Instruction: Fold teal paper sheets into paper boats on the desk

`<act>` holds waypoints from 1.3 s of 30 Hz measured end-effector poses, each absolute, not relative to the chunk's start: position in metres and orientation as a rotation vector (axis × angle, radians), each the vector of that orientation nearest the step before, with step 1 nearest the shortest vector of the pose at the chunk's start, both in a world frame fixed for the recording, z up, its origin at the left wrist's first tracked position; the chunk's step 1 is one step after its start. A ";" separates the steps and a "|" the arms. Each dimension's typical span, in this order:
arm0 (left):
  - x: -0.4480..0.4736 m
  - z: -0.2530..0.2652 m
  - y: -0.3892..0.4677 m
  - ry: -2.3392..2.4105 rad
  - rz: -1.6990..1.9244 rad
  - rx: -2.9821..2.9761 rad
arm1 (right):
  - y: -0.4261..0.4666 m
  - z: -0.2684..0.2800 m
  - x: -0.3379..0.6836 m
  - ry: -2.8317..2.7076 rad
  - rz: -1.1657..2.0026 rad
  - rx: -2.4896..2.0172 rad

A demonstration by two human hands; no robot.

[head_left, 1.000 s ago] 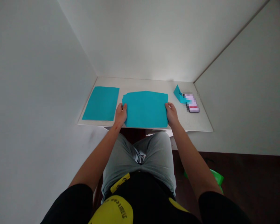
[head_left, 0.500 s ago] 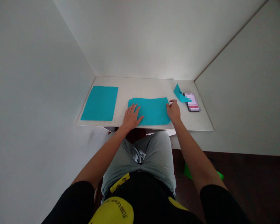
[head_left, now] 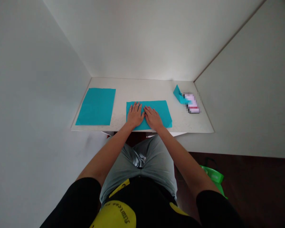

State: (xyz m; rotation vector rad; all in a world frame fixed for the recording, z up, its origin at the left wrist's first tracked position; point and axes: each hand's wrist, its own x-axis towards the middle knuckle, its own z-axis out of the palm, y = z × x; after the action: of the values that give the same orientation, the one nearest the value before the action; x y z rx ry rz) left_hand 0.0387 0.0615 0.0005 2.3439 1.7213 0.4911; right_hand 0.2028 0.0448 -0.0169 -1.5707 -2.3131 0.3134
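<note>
In front of me on the white table (head_left: 142,90) lies a blue sheet of paper (head_left: 165,115), wider than it is deep, close to the near edge. My left hand (head_left: 136,116) rests flat on its left part with the fingers stretched out. Beside it, my right hand (head_left: 153,117) also lies flat on the paper, fingers extended toward the middle. The two hands nearly meet at the thumbs. Parts of the paper are hidden under both hands.
A second, larger blue sheet (head_left: 96,107) lies flat at the left. To the right, a folded blue paper piece (head_left: 178,94) leans onto a pixelated phone-like object (head_left: 193,106). Walls border the table. A green container (head_left: 213,175) is on the floor at right.
My right hand has left the paper's right edge and moved left to its middle, now flattened. My left hand has stayed on the paper. The view has shifted slightly.
</note>
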 end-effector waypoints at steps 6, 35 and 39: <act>0.020 -0.009 0.060 1.743 0.450 2.322 | 0.059 -0.011 0.259 -2.374 0.219 -1.761; -0.014 0.035 0.069 1.969 0.249 2.150 | -0.009 -0.007 0.304 -2.148 -0.019 -1.712; -0.016 0.037 0.076 1.845 0.334 1.952 | -0.008 0.006 0.332 -2.092 -0.099 -1.776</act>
State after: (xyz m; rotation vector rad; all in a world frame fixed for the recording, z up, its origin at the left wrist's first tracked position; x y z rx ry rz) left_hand -0.0160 0.0763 0.0366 1.9523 1.8445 0.3338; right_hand 0.3317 -0.0085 0.0061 -1.7756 -2.0917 -0.0990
